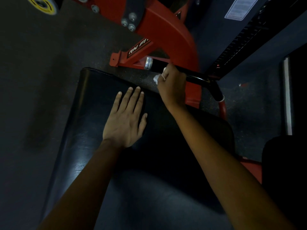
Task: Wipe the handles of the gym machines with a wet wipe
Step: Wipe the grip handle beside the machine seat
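Overall, floor (49, 67): dark speckled rubber matting that fills the left side and runs on behind the machine.
Seat pad (93, 130): broad black upholstered cushion, glossy, lying under both forearms and taking up the centre of the view.
Machine frame (166, 30): red steel arm that curves down from the top to a foot plate on the floor; grey bolts sit on a black bracket near its upper end, and part of a white logo shows on a black strip.
Weight stack housing (245, 40): dark slotted panel at upper right, with a white label above it and a small red light near its lower end.
Left hand (126, 118): flat on the seat pad, palm down, fingers straight and slightly spread, holding nothing.
Right hand (172, 87): fingers curled round the handle from above, a wipe bunched inside the grip; it hides the middle of the bar.
Handle (196, 78): black bar with a chrome end cap at its left tip, bending downward at the right to join the red frame.
Wet wipe (156, 78): white, crumpled, only small folds showing at the left edge of the right hand, against the handle.
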A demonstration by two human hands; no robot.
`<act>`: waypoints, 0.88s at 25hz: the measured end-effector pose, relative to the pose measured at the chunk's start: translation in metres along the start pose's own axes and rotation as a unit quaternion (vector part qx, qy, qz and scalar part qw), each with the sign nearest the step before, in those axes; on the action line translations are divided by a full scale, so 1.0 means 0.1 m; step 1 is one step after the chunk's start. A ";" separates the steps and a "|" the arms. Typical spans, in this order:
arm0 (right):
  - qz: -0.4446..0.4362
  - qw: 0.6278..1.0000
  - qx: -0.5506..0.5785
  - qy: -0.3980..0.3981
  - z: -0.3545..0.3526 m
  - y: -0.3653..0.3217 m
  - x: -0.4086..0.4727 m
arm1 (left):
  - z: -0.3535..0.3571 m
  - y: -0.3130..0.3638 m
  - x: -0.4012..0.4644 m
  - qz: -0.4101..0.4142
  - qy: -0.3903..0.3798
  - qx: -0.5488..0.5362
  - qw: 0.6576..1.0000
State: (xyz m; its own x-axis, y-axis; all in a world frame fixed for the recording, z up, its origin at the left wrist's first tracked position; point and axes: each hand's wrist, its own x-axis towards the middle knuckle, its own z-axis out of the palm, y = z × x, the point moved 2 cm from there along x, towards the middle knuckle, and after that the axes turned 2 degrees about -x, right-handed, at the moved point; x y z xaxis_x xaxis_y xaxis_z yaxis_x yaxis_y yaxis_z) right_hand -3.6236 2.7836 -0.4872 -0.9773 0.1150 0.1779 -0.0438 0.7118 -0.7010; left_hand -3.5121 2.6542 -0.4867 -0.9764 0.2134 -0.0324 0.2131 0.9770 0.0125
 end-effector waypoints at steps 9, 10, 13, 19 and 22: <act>-0.112 0.992 -0.057 -0.024 0.15 -0.23 -0.01 | 0.01 -0.01 -0.01 0.006 0.001 -0.002 1.000; -0.122 0.991 -0.049 -0.035 0.14 -0.20 -0.02 | 0.02 -0.01 0.00 0.007 0.002 0.000 1.000; -0.142 0.988 -0.019 -0.062 0.09 -0.11 -0.04 | 0.03 -0.02 -0.01 0.008 0.010 0.000 1.000; -0.072 0.997 -0.009 -0.022 -0.13 0.08 -0.21 | 0.05 -0.02 -0.05 0.013 0.008 0.003 1.000; -0.057 0.997 -0.025 -0.035 -0.28 0.12 -0.35 | 0.05 0.04 -0.29 0.018 0.010 -0.019 1.000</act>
State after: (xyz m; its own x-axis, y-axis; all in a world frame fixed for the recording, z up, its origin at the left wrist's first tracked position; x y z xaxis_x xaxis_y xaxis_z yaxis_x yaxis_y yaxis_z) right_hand -3.5842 2.8076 -0.4822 -0.9788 -0.0163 0.2041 -0.1467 0.7511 -0.6437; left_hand -3.4823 2.6520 -0.4910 -0.9686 0.2483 -0.0113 0.2474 0.9676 0.0505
